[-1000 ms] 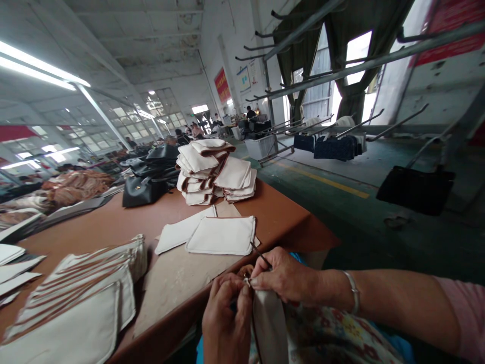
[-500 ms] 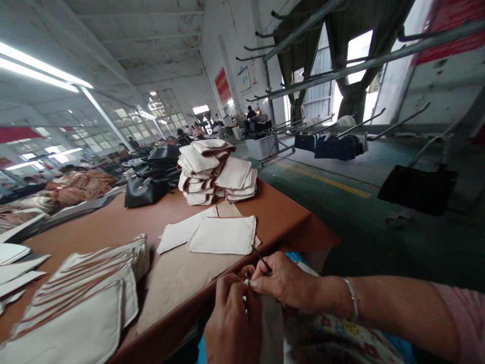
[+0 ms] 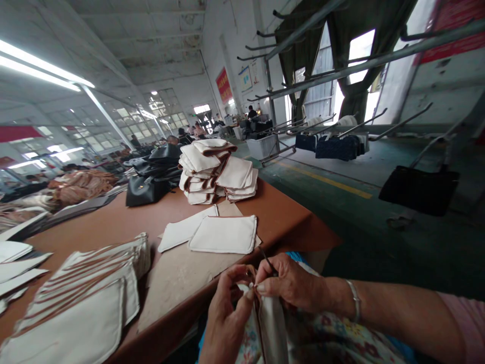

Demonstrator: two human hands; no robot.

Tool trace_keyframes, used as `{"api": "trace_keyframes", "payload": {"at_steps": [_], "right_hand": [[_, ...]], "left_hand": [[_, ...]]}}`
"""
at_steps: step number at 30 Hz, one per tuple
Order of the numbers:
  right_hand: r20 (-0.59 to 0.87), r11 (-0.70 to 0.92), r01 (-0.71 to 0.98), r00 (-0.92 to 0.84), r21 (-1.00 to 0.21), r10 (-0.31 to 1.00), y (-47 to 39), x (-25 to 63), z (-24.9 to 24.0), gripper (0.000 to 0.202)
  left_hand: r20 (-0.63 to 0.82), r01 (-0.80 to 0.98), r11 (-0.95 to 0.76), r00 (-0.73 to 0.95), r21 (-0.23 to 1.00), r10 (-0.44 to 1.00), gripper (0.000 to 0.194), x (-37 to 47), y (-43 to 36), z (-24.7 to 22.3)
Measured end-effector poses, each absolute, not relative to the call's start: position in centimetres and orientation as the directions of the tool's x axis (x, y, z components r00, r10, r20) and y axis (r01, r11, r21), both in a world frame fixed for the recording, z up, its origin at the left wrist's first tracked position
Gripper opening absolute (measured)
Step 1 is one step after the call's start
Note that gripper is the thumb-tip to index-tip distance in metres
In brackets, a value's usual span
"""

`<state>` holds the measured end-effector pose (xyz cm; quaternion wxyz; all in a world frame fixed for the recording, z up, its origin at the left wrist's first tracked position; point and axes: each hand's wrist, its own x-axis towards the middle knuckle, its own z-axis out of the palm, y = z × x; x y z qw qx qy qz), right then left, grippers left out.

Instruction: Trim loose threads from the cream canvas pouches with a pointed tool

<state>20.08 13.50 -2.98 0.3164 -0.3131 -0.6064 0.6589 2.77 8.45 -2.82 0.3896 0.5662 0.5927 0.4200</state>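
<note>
Over my lap, my left hand [image 3: 232, 306] pinches the top edge of a cream leather-like piece [image 3: 276, 331] with a brown edge. My right hand [image 3: 291, 284] grips a thin dark pointed tool [image 3: 267, 260], and its thumb and fingertip meet the same edge beside the left thumb. A tiny white bit shows between the fingertips, too small to name. The piece hangs down over a flower-patterned cloth [image 3: 356, 333]. Just past my hands, a cream stitched panel [image 3: 223, 234] lies on the table, overlapping another cream panel [image 3: 182, 233].
The brown-covered table [image 3: 282, 210] bears a fanned row of cream panels [image 3: 71, 313] at left, a tall stack of folded cream pieces [image 3: 212, 172] and black bags [image 3: 146, 189]. A metal rack [image 3: 326, 77] with hooks and a hanging dark bag [image 3: 419, 189] stands at right. Other people sit far back.
My left hand has turned so its thumb side faces me, with its fingers more bent around the edge. The dark tool has shifted slightly right and down with my right hand.
</note>
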Motion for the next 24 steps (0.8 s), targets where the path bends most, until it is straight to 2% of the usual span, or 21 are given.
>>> {"api": "trace_keyframes", "payload": {"at_steps": [1,4,7,10,13,16,20,24], "right_hand": [[-0.035,-0.067,-0.029,-0.615,-0.997,0.788,13.7,20.2,-2.8,0.01],[0.051,0.036,-0.036,-0.617,-0.999,0.785,14.3,20.3,-2.6,0.012],[0.127,0.17,0.01,-0.62,-0.985,0.774,14.9,20.3,-2.5,0.01],[0.1,0.203,0.104,-0.604,-0.974,0.791,15.2,20.2,-2.2,0.005],[0.124,0.241,0.122,-0.594,-0.963,0.795,15.2,20.0,-1.7,0.005],[0.207,0.304,0.056,-0.612,-0.951,0.763,15.2,19.9,-1.5,0.009],[0.349,0.384,-0.087,-0.632,-0.919,0.692,15.2,20.0,-1.8,0.012],[0.515,0.655,-0.024,-0.64,-0.756,0.571,15.3,20.5,-2.6,0.013]], "left_hand": [[-0.007,0.337,0.002,0.014,0.942,1.0,0.035,2.6,8.5,-2.3],[-0.056,0.376,-0.01,0.164,0.927,0.985,0.027,2.1,8.6,-0.8],[-0.046,0.451,-0.014,0.121,0.892,0.992,0.029,2.0,8.9,-0.1],[-0.036,0.519,-0.001,0.061,0.855,0.997,0.025,2.3,9.2,0.4],[-0.035,0.536,0.014,0.03,0.844,0.999,0.021,2.8,9.3,1.0],[-0.072,0.479,0.061,0.005,0.876,0.997,0.021,2.9,9.2,1.0],[-0.18,0.309,0.182,-0.035,0.934,0.983,0.022,2.4,9.0,0.0],[-0.336,0.188,0.325,0.026,0.927,0.942,0.024,1.8,8.6,-0.6]]}}
